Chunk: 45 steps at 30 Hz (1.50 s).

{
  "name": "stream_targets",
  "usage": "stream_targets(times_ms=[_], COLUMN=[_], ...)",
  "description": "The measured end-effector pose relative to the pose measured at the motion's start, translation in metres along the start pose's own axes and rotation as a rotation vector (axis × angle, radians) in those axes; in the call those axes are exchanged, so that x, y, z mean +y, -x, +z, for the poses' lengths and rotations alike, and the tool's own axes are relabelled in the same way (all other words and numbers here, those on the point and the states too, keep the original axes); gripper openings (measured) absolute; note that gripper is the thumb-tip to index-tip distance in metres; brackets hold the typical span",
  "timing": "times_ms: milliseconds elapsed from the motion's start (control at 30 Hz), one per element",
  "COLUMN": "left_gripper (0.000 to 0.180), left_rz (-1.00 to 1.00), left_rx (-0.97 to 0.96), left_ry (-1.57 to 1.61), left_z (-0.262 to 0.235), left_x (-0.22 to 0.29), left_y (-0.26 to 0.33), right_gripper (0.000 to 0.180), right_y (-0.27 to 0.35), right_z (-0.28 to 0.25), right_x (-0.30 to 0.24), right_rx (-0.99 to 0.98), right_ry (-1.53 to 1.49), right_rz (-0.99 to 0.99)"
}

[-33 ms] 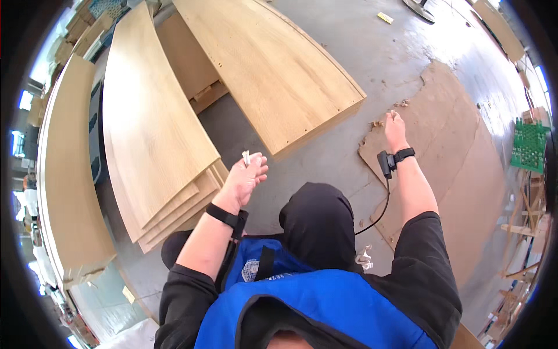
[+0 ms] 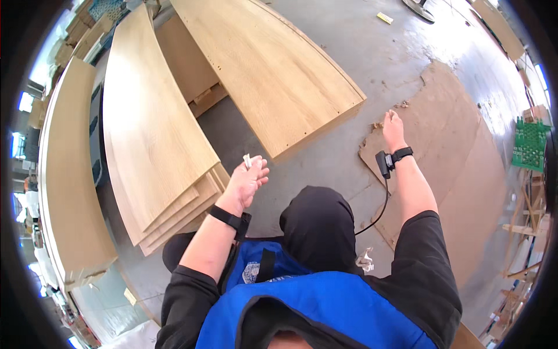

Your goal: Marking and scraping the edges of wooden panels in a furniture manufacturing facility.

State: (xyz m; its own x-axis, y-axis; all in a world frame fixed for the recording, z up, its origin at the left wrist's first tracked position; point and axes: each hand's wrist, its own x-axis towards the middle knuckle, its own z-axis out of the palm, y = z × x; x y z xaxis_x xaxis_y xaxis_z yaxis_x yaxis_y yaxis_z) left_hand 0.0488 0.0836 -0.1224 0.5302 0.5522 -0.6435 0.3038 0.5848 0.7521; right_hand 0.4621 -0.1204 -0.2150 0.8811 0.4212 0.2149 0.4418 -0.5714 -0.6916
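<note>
My left hand [image 2: 247, 181] is raised beside the stack of wood panels [image 2: 174, 168]. Between its thumb and forefinger sits a small whitish piece [image 2: 247, 160], too small to name; the other fingers curl loosely. Over the left edge of a flat brown cardboard sheet [image 2: 453, 157] my right hand [image 2: 394, 131] reaches forward with its fingertips drawn together. What those fingers hold, if anything, cannot be made out. Torn scraps [image 2: 376, 125] lie close to that hand. Black straps circle both wrists, and the right one carries a small black device [image 2: 385, 163] with a cable.
A second stack of wood panels [image 2: 273, 75] stands ahead, with a cardboard piece [image 2: 183, 55] between the stacks. Another long board [image 2: 72, 174] stands far left. Crumpled clear wrapping [image 2: 365, 260] lies near my knee [image 2: 318, 227]. A metal stand base [image 2: 419, 10] is at the far right.
My left hand has shifted very slightly nearer and to the right, still with the whitish piece. The right hand has moved a touch to the left.
</note>
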Motion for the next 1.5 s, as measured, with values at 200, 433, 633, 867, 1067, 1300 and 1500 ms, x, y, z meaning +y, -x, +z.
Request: stream_targets(times_ms=[200, 433, 633, 867, 1067, 1300, 1500], left_gripper=[0.043, 0.036, 0.026, 0.037, 0.024, 0.021, 0.011], left_rz=[-0.111, -0.086, -0.024, -0.028, 0.672, 0.664, 0.746], left_rx=[0.109, 0.156, 0.137, 0.085, 0.075, 0.196, 0.224], left_ry=[0.060, 0.002, -0.155, -0.633, -1.450, -1.636, -1.575], left_z=[0.031, 0.033, 0.035, 0.029, 0.016, -0.054, -0.072], left_x=[-0.027, -0.027, -0.033, 0.000, 0.083, 0.099, 0.087], left_y=[-0.050, -0.066, -0.066, -0.030, 0.010, 0.000, 0.006], right_gripper=[0.033, 0.026, 0.020, 0.018, 0.018, 0.021, 0.024], right_y=[-0.042, -0.032, -0.019, 0.002, -0.001, 0.003, 0.004], right_z=[0.039, 0.071, 0.073, 0.079, 0.066, 0.064, 0.058], right_x=[-0.009, -0.061, -0.060, -0.067, -0.076, -0.087, -0.100], right_rx=[-0.036, -0.042, 0.059, 0.056, -0.045, -0.109, -0.187], right_ry=[0.120, 0.275, 0.475, 0.514, 0.543, 0.528, 0.534], right_rz=[-0.232, -0.230, -0.301, -0.240, -0.129, -0.027, 0.044])
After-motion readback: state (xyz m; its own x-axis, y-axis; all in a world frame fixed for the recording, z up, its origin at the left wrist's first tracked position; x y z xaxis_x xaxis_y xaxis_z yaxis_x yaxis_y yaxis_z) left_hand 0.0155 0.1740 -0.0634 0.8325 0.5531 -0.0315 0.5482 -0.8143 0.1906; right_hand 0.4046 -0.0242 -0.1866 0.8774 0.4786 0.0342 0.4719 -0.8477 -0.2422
